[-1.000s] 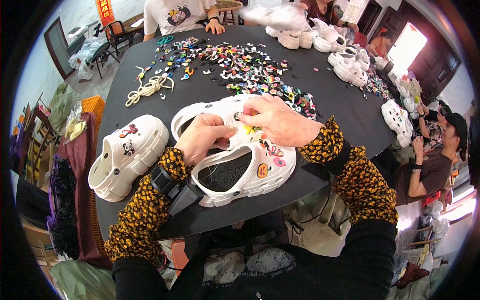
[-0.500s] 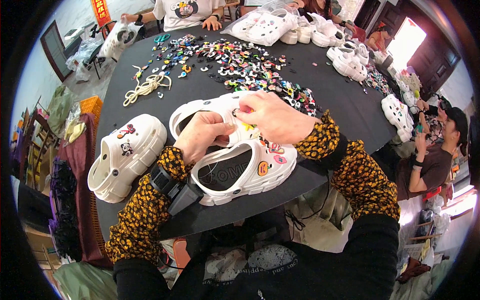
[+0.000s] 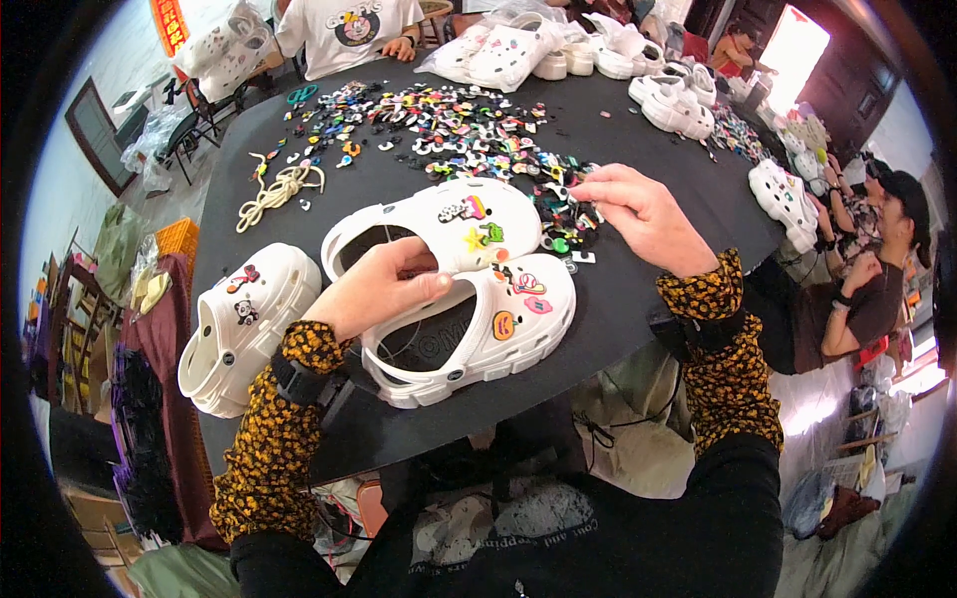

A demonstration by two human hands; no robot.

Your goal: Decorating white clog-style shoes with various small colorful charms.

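My left hand point(image 3: 384, 287) is closed on the inner side of a white clog point(image 3: 389, 221), its fingers curled into the opening. Star, green and rainbow-coloured charms sit on that clog's toe. Against its near side rests a second white clog point(image 3: 518, 349), carrying pumpkin, lips and other charms. At the near right edge of the pile of shoe charms point(image 3: 469, 115), my right hand point(image 3: 643, 214) has thumb and fingers drawn together. Whatever may be between those fingertips is too small to make out.
A third white clog point(image 3: 254, 319) with panda and red charms stands at the left. Tied cream cord point(image 3: 279, 194) and green scissors point(image 3: 301, 95) lie beyond. Bagged clogs point(image 3: 493, 55) and loose clogs point(image 3: 673, 105) line the far side. Other people sit around the dark table point(image 3: 399, 448).
My right hand has left the far clog's toe and moved right to the charm pile, uncovering the charms. The left hand still holds the clog. The far person's white bag is raised higher.
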